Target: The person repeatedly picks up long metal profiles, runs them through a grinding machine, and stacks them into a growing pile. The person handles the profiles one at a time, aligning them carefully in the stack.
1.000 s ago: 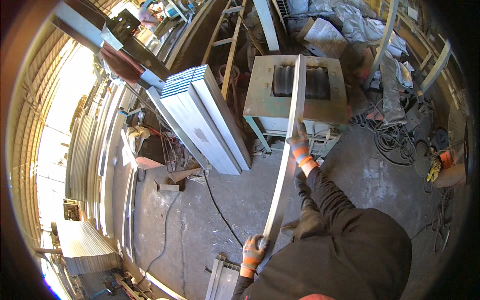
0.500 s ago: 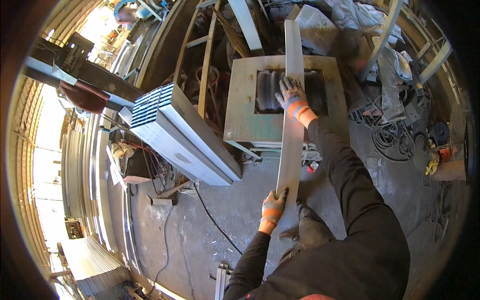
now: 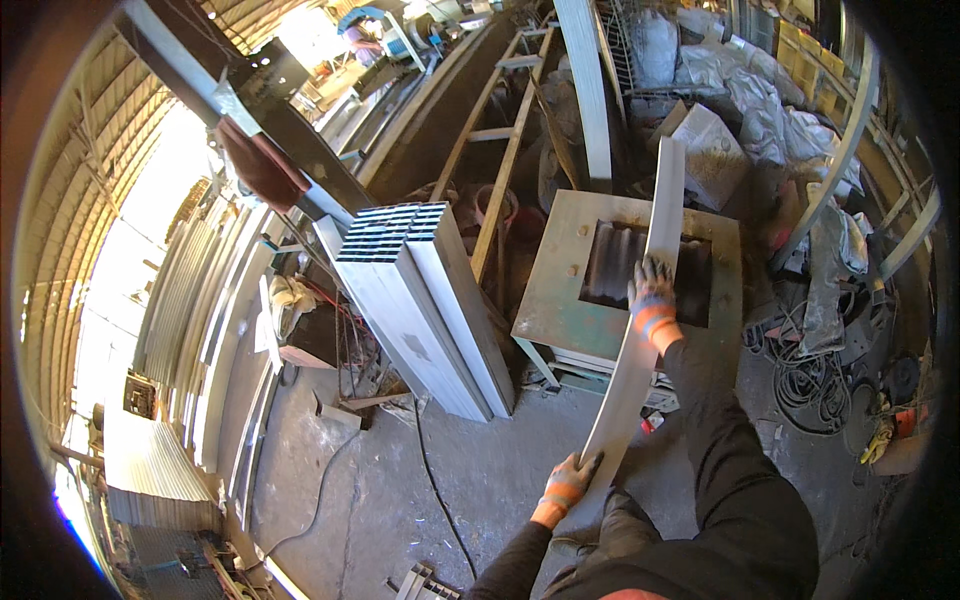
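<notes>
I hold a long grey metal strip (image 3: 640, 330) that slants from my waist up over a green metal table (image 3: 550, 300). My left hand (image 3: 566, 487), in a grey and orange glove, grips the strip's near end. My right hand (image 3: 652, 298), in the same kind of glove, lies flat on the strip's middle, above the table's dark rectangular opening (image 3: 615, 265). The strip's far end (image 3: 668, 165) reaches past the table's back edge.
A stack of grey rectangular metal tubes (image 3: 425, 300) leans to the left of the table. A wooden ladder (image 3: 500, 130) lies behind it. Cables (image 3: 810, 380) coil on the concrete floor at right, and a black cord (image 3: 435, 480) runs across the floor.
The strip has slid further over the table. My left hand has moved up and right along with it, and my right hand now rests over the table's opening.
</notes>
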### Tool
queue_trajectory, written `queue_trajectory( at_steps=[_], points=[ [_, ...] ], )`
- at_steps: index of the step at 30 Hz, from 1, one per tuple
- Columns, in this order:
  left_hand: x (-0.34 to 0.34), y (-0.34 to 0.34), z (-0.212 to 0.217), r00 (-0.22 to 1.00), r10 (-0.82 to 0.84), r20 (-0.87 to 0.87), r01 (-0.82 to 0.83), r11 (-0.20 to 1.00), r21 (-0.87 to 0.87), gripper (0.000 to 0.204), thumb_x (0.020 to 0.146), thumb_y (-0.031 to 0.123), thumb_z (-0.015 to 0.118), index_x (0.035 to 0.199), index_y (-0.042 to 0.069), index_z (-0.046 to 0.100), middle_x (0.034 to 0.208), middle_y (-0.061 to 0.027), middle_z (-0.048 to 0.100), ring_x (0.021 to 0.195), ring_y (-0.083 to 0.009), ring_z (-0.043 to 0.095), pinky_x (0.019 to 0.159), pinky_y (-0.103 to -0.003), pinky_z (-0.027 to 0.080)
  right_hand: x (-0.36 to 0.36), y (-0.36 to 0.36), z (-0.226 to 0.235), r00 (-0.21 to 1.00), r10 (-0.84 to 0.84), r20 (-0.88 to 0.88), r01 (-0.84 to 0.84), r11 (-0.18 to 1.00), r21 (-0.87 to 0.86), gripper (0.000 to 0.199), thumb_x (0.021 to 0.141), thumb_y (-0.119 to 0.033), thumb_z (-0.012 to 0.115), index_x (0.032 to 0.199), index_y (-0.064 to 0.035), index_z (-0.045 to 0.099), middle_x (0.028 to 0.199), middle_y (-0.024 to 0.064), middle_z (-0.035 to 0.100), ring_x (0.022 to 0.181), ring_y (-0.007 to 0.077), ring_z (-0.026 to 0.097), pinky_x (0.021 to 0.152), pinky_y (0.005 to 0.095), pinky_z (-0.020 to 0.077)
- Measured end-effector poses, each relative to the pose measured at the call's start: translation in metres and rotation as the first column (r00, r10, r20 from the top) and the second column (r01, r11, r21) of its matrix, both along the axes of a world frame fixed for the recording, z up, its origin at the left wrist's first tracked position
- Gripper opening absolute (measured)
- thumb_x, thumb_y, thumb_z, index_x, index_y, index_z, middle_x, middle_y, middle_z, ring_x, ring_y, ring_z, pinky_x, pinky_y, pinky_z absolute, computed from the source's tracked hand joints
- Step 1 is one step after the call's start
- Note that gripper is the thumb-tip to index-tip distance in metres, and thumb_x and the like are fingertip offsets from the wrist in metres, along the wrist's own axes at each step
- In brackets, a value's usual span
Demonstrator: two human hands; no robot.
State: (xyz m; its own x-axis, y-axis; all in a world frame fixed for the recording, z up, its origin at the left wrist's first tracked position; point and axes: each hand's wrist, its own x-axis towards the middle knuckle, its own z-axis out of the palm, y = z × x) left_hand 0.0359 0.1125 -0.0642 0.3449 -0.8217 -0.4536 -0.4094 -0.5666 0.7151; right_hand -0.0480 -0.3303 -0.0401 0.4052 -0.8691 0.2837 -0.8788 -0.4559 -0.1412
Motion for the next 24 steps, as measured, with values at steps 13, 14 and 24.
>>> queue_trajectory(
  at_steps=[13, 14, 24],
  points=[
    [-0.034, 0.414, 0.015, 0.991, 0.136, 0.017, -0.137, 0.98, 0.144, 0.06, 0.103, 0.063, 0.075, 0.119, 0.005, 0.078, 0.108, -0.0282, 0.081, 0.107, -0.0484, 0.077, 0.092, -0.053, 0.06, -0.031, 0.404, -0.004, 0.978, 0.121, 0.167, -0.122, 0.992, -0.005, 0.071, 0.104, -0.039, 0.062, 0.161, 0.0027, 0.057, 0.177, 0.0272, 0.041, 0.167, 0.046, 0.033, 0.139, 0.0634, 0.0163],
    [-0.039, 0.439, 0.018, 0.995, 0.066, 0.079, -0.074, 0.992, 0.101, 0.059, 0.103, 0.062, 0.076, 0.119, 0.005, 0.078, 0.107, -0.0265, 0.081, 0.105, -0.0472, 0.078, 0.091, -0.052, 0.06, -0.034, 0.429, 0.0, 0.98, 0.119, 0.157, -0.123, 0.992, 0.02, 0.072, 0.104, -0.039, 0.062, 0.162, 0.0024, 0.056, 0.177, 0.0276, 0.041, 0.167, 0.0459, 0.032, 0.139, 0.0624, 0.0163],
    [-0.065, 0.612, 0.053, 0.813, 0.087, 0.576, -0.12, 0.993, 0.02, 0.053, 0.097, 0.061, 0.081, 0.105, 0.01, 0.068, 0.096, -0.0152, 0.079, 0.089, -0.0399, 0.078, 0.075, -0.054, 0.058, -0.086, 0.552, 0.007, 0.565, -0.687, 0.457, -0.06, 0.518, 0.853, 0.119, 0.081, -0.049, 0.101, 0.166, 0.0097, 0.041, 0.162, 0.0258, 0.059, 0.149, 0.0366, 0.059, 0.123, 0.0401, 0.0486]
  ],
)
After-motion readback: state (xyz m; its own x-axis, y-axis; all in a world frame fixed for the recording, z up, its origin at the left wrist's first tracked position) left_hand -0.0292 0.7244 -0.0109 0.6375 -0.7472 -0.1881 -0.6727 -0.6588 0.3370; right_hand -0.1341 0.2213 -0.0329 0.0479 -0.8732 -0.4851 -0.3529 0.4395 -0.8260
